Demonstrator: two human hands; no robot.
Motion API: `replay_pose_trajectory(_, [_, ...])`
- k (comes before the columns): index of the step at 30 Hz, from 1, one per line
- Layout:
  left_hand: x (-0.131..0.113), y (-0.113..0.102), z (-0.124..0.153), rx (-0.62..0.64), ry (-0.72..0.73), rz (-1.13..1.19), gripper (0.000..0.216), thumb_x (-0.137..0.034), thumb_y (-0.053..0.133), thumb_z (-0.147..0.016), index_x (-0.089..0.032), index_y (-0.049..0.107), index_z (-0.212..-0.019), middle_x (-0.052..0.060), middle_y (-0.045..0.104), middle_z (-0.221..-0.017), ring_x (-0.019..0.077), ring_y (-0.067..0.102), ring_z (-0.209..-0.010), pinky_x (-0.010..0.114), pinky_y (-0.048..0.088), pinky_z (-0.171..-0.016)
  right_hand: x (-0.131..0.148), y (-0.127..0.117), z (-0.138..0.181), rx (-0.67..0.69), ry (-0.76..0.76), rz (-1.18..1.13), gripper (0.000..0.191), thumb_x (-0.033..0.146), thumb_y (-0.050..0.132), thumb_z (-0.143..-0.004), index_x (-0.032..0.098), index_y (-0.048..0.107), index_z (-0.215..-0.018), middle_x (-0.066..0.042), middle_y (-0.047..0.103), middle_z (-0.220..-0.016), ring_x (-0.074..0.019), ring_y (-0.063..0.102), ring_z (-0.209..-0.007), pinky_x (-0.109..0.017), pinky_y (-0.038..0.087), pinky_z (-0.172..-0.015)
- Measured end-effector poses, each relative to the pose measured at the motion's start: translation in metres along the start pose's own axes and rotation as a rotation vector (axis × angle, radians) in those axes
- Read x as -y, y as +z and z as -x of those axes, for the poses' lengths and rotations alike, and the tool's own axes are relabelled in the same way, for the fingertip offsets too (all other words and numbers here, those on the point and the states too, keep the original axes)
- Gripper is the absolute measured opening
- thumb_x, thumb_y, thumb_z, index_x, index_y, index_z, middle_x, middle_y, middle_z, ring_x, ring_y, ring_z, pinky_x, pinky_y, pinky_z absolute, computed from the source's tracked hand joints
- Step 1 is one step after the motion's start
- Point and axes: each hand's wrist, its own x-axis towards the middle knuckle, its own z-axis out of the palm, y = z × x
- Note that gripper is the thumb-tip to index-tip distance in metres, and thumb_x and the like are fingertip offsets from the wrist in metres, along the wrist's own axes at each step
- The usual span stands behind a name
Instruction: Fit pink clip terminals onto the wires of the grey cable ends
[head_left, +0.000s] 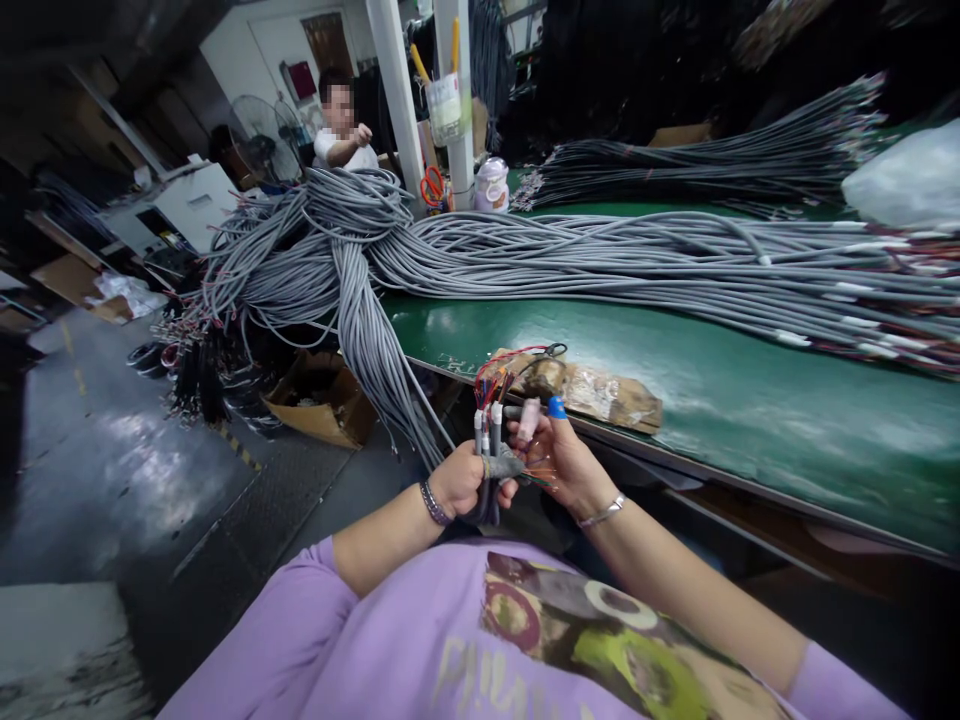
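Observation:
My left hand (465, 482) is closed in a fist round a small bundle of grey cable ends (489, 440), held upright in front of my chest. Thin red and coloured wires (501, 375) stick out of their tops. My right hand (559, 455) is beside the bundle, fingers pinched on the cable tips; the forefinger wears a blue cap (556, 407) and another finger is wrapped in pale tape. Both wrists carry bracelets. The hands sit just in front of the green table's (750, 400) near edge.
A long heap of grey cables (600, 260) lies across the table and spills off its left end toward a cardboard box (319, 395) on the floor. A brown taped pad (600, 395) lies near the edge. Another person (341, 125) stands far back by a fan.

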Motion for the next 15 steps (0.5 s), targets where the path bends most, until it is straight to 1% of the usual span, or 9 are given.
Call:
replay_pose_trajectory(3, [0.003, 0.002, 0.008, -0.014, 0.025, -0.004, 0.045, -0.046, 0.083, -0.048, -0.014, 0.056, -0.066, 0.000, 0.056, -0.045, 0.0099, 0.048, -0.037, 0.023, 0.042, -0.040, 0.003, -0.001, 0.004, 0.022, 0.000, 0.016, 0.052, 0.073, 0.047, -0.076, 0.023, 0.061, -0.078, -0.003, 0.064, -0.074, -0.0142, 0.052, -0.054, -0.028, 0.047, -0.052])
replay_pose_trajectory(7, [0.009, 0.009, 0.019, -0.070, 0.098, 0.014, 0.044, -0.047, 0.082, -0.052, -0.014, 0.056, -0.064, 0.000, 0.057, -0.048, 0.0101, 0.050, -0.039, 0.023, 0.042, -0.042, 0.006, -0.001, 0.008, 0.041, 0.037, -0.044, 0.040, 0.062, 0.059, -0.077, 0.022, 0.065, -0.080, -0.003, 0.065, -0.077, -0.0127, 0.052, -0.056, -0.026, 0.047, -0.054])
replay_pose_trajectory(10, [0.012, 0.015, 0.020, -0.115, 0.154, 0.034, 0.044, -0.049, 0.081, -0.054, -0.014, 0.056, -0.065, 0.000, 0.057, -0.049, 0.0100, 0.051, -0.041, 0.023, 0.041, -0.043, 0.007, 0.000, 0.009, 0.037, 0.031, -0.051, 0.030, 0.051, 0.065, -0.077, 0.021, 0.067, -0.080, -0.002, 0.066, -0.075, -0.0125, 0.053, -0.057, -0.026, 0.046, -0.056])
replay_pose_trajectory(12, [0.012, 0.017, 0.019, -0.130, 0.170, 0.043, 0.045, -0.049, 0.081, -0.054, -0.013, 0.056, -0.066, 0.000, 0.057, -0.049, 0.0099, 0.050, -0.041, 0.023, 0.042, -0.044, 0.006, -0.001, 0.007, 0.036, 0.033, -0.063, 0.030, 0.050, 0.066, -0.077, 0.020, 0.067, -0.079, -0.002, 0.066, -0.074, -0.0125, 0.052, -0.056, -0.026, 0.045, -0.054])
replay_pose_trajectory(15, [0.010, 0.018, 0.014, -0.139, 0.150, 0.050, 0.047, -0.049, 0.082, -0.050, -0.014, 0.056, -0.066, 0.000, 0.056, -0.048, 0.0101, 0.049, -0.040, 0.024, 0.042, -0.043, 0.004, -0.003, 0.003, 0.016, 0.034, -0.086, 0.034, 0.053, 0.068, -0.074, 0.020, 0.066, -0.076, -0.003, 0.067, -0.076, -0.0122, 0.053, -0.055, -0.027, 0.045, -0.054])
